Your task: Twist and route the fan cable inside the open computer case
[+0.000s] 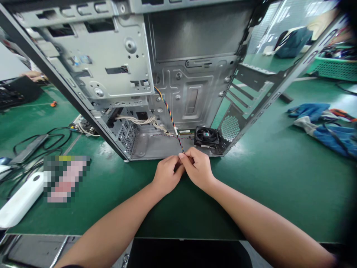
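Observation:
In front of me an open computer case (192,85) stands on the green table. A twisted multicoloured cable (170,114) runs down from its drive bay to my two hands, with a white band partway along it. My right hand (198,166) pinches the lower end of this cable. Fingers curled, my left hand (168,173) meets the right one at the same spot; its fingertips are partly hidden, and they seem to grip the cable end too. A black cooling fan (206,137) sits on the case floor, right of the cable. White wires (136,120) lie inside at the left.
Left of the case are black cords (60,136), a white power strip (22,199) and a blurred-out flat object (67,179). Blue work gloves (329,126) and a green basket (334,69) lie to the right. Another person's hand (35,76) is at the far left.

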The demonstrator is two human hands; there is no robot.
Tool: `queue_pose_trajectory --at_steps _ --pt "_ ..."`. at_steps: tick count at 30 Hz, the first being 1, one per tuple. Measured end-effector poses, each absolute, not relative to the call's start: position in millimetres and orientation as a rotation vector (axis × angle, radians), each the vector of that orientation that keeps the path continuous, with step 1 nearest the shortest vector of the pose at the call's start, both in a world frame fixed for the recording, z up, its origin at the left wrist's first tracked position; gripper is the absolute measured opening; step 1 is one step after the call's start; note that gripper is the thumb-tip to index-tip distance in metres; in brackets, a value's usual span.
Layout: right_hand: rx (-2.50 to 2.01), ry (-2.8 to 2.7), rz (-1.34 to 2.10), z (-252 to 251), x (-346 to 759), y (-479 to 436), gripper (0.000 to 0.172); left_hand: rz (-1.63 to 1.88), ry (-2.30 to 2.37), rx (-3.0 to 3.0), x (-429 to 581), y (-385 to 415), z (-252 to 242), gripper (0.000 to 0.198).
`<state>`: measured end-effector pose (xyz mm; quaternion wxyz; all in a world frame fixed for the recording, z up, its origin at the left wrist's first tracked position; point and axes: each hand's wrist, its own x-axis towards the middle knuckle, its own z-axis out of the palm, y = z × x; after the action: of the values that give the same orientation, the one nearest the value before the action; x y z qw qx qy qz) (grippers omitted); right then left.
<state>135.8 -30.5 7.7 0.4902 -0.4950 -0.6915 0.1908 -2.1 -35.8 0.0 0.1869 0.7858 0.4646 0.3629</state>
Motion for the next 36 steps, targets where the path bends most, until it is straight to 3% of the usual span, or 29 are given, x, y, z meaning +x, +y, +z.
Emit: queue_pose_trajectory --at_steps 36 --pt "-1.2 -1.674 0.477 5.3 134.8 -30.2 0.029 1.044 1.289 2.214 -3.0 -34.9 -3.6 0.014"
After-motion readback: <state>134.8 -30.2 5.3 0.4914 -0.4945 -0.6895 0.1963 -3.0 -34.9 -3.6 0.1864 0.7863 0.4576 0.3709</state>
